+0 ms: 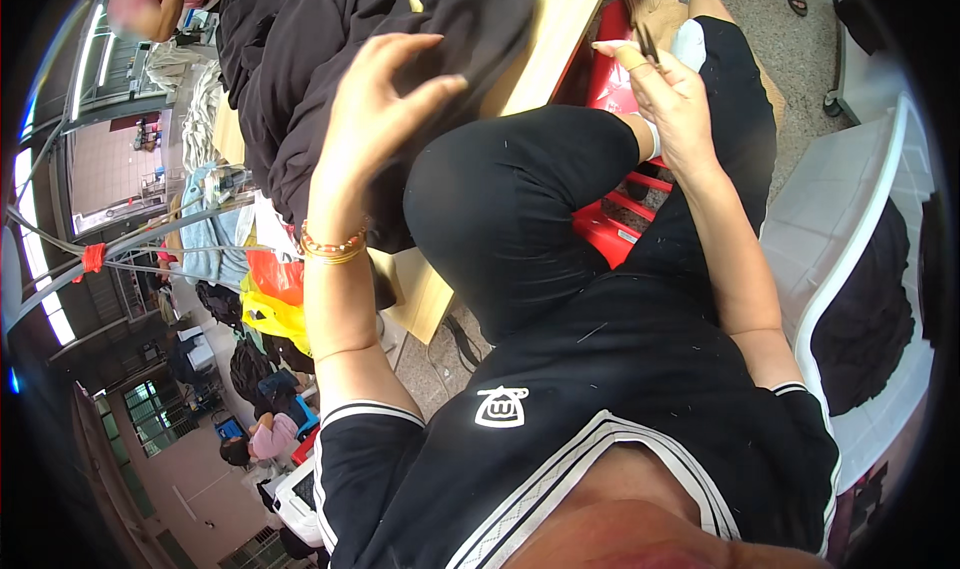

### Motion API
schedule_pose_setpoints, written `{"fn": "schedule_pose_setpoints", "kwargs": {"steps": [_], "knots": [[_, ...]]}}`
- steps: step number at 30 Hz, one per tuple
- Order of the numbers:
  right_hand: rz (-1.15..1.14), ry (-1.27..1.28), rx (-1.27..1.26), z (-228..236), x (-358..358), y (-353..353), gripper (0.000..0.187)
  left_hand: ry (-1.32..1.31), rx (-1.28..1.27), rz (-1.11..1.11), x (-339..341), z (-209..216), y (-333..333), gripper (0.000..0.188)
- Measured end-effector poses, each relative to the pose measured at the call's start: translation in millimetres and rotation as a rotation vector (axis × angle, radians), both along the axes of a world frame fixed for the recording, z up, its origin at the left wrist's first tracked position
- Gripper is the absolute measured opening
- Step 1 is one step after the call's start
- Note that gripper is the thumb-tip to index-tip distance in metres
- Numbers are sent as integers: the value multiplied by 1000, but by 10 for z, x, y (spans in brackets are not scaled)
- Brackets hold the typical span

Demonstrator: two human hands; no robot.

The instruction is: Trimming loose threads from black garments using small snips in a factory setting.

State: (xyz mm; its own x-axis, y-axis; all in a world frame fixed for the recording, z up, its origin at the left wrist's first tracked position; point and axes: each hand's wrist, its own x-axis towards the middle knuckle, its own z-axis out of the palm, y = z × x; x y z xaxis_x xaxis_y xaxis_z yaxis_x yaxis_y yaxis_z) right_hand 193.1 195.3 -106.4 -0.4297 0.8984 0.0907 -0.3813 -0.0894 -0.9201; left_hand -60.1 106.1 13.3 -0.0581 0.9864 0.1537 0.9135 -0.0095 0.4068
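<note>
Above a heap of dark cloth [300, 79] on the pale wooden table, my left hand [375, 104] is raised with thumb and fingers apart. Nothing is between them, and a gold and beaded bracelet circles that wrist. My right hand [675, 99] is over my lower legs, away from the cloth, with its fingers closed around small dark thread snips [646, 44]. The two pointed blades stick up past the fingers. A yellowish band wraps one finger of this hand.
On my right stands a white plastic bin [850, 239] with dark cloth inside. A red stool [610, 231] is under my legs. Beside the table [555, 44] are yellow [272, 314] and red bags. Other people [150, 4] are at the far left and lower left.
</note>
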Motion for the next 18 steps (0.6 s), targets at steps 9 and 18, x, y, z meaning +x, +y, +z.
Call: {"fn": "schedule_pose_setpoints", "kwargs": {"steps": [9, 18], "knots": [[5, -44, 120, -186, -96, 23, 27, 132, 29, -88, -82, -329, 89, 20], [-18, -649, 701, 95, -364, 280, 67, -1157, 140, -54, -262, 417, -201, 23]]}}
